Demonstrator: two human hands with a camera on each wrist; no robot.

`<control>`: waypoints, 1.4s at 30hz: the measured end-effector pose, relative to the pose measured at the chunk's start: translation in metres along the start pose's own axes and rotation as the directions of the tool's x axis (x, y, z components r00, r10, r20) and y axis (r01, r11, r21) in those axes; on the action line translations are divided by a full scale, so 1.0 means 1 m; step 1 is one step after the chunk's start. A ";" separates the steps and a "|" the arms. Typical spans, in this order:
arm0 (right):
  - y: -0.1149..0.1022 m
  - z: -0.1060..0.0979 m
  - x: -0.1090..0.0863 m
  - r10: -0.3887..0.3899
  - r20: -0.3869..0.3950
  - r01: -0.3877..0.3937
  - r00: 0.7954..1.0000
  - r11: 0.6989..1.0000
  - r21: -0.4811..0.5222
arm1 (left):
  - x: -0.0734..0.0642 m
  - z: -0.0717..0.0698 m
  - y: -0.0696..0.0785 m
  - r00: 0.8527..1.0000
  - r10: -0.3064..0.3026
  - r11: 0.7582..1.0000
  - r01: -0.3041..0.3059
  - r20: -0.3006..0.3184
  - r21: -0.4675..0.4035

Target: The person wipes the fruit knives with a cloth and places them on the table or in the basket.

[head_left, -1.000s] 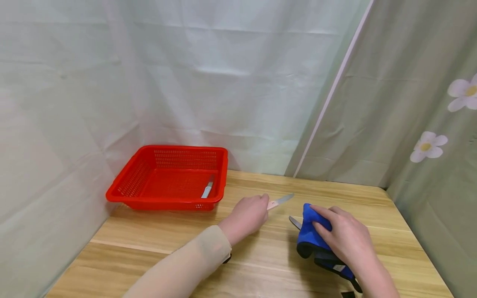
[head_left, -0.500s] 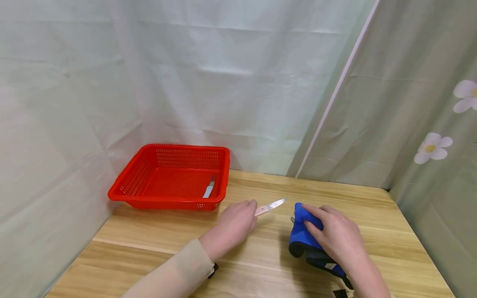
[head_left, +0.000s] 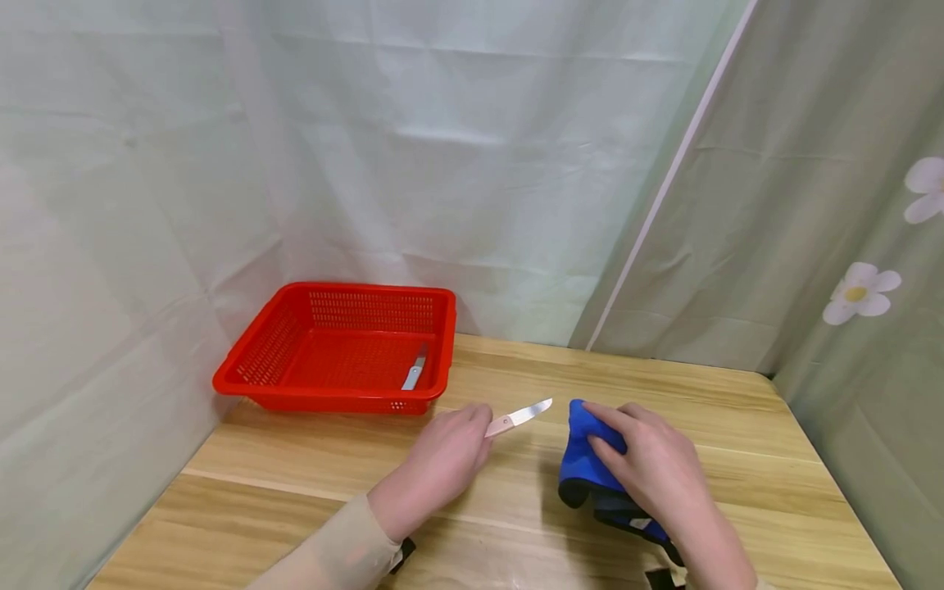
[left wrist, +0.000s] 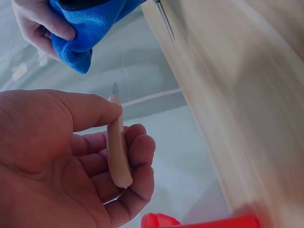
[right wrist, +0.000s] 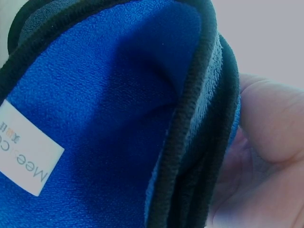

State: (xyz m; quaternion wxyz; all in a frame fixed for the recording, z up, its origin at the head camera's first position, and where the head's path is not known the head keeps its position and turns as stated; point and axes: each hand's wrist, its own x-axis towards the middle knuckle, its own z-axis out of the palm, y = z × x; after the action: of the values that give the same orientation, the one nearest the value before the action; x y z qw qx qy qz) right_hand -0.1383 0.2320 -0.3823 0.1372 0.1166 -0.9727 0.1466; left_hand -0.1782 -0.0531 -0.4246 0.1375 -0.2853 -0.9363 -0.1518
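My left hand [head_left: 446, 455] grips a small knife by its pale pink handle [left wrist: 118, 152], with the blade [head_left: 533, 410] pointing right over the table. In the left wrist view, thumb and curled fingers close round that handle. My right hand [head_left: 656, 463] pinches a folded blue cloth [head_left: 590, 455] with black edging, just right of the blade tip and apart from it. A white label [right wrist: 31, 149] shows on the cloth in the right wrist view. A second metal blade [left wrist: 165, 21] lies by the cloth in the left wrist view; the cloth hides it from the head view.
A red plastic basket [head_left: 332, 401] stands at the back left of the wooden table [head_left: 295, 467]. Inside it, against the right side, lies a knife with a light handle [head_left: 413, 377]. Pale curtains [head_left: 472, 164] hang behind and at both sides.
My left hand has drawn the knife left and toward me. My right hand and the cloth have shifted left, covering the blade that stuck out beside the cloth in the head view.
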 end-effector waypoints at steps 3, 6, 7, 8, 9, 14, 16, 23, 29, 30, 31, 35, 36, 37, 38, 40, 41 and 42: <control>-0.003 0.002 0.002 -0.007 0.000 0.007 1.000 1.000 0.007 | -0.005 -0.002 -0.001 1.000 -0.005 1.000 0.005 -0.009 -0.005; -0.007 0.003 0.003 -0.016 0.000 0.016 1.000 1.000 0.014 | -0.010 -0.003 -0.003 1.000 -0.004 1.000 0.004 -0.021 -0.005; -0.008 0.004 0.004 -0.021 -0.001 0.021 1.000 1.000 0.016 | -0.011 -0.004 -0.003 1.000 -0.002 1.000 0.001 -0.027 -0.006; -0.009 0.004 0.004 -0.025 -0.002 0.025 1.000 1.000 0.016 | -0.012 -0.004 -0.004 0.999 -0.002 1.000 0.002 -0.032 -0.006; -0.010 0.004 0.005 -0.029 -0.004 0.029 1.000 0.999 0.016 | -0.013 -0.004 -0.004 0.999 -0.004 1.000 0.003 -0.036 -0.007; -0.016 0.007 0.007 -0.053 -0.013 0.053 0.999 0.998 0.022 | -0.018 -0.004 -0.006 0.998 -0.009 1.000 0.008 -0.064 -0.007; -0.018 0.009 0.008 -0.060 -0.014 0.061 0.998 0.998 0.026 | -0.019 -0.004 -0.006 0.997 -0.004 1.000 0.004 -0.074 0.001; -0.026 0.013 0.009 -0.084 -0.010 0.084 0.996 0.996 0.043 | -0.020 -0.009 -0.002 0.998 0.008 1.000 -0.007 -0.059 0.014; -0.034 0.017 0.010 -0.106 -0.008 0.106 0.994 0.993 0.042 | -0.019 -0.011 0.001 0.998 0.014 1.000 -0.013 -0.058 0.013; -0.036 0.018 0.011 -0.104 -0.002 0.104 0.995 0.994 0.042 | -0.018 -0.011 0.001 0.998 0.016 1.000 -0.015 -0.061 0.014; -0.037 0.018 0.011 -0.105 0.002 0.104 0.995 0.994 0.041 | -0.018 -0.011 0.001 0.998 0.016 1.000 -0.015 -0.062 0.013; -0.040 0.020 0.011 -0.115 -0.005 0.115 0.993 0.992 0.045 | -0.015 -0.015 0.002 0.998 0.011 1.000 -0.010 -0.064 0.007; -0.041 0.020 0.011 -0.119 -0.008 0.120 0.993 0.992 0.045 | -0.015 -0.016 0.002 0.998 0.009 1.000 -0.009 -0.065 0.005; -0.041 0.020 0.011 -0.122 -0.013 0.123 0.992 0.991 0.047 | -0.014 -0.017 0.002 0.998 0.009 1.000 -0.008 -0.065 0.004; -0.041 0.020 0.010 -0.123 -0.014 0.124 0.992 0.991 0.047 | -0.014 -0.017 0.002 0.998 0.010 1.000 -0.010 -0.067 0.004; -0.042 0.021 0.010 -0.125 -0.017 0.125 0.992 0.991 0.048 | -0.013 -0.019 0.003 0.997 0.018 1.000 -0.017 -0.069 0.006; -0.043 0.021 0.010 -0.128 -0.020 0.128 0.992 0.991 0.048 | -0.013 -0.019 0.003 0.997 0.024 1.000 -0.023 -0.070 0.008; -0.043 0.021 0.009 -0.131 -0.024 0.132 0.991 0.990 0.050 | -0.013 -0.020 0.004 0.997 0.029 1.000 -0.028 -0.071 0.010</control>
State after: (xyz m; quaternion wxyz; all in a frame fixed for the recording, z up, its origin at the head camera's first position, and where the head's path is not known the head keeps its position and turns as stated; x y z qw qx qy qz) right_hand -0.1405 0.1836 -0.3883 0.1535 0.1826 -0.9573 0.1634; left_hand -0.1624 -0.0636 -0.4103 0.1741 -0.2925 -0.9273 -0.1555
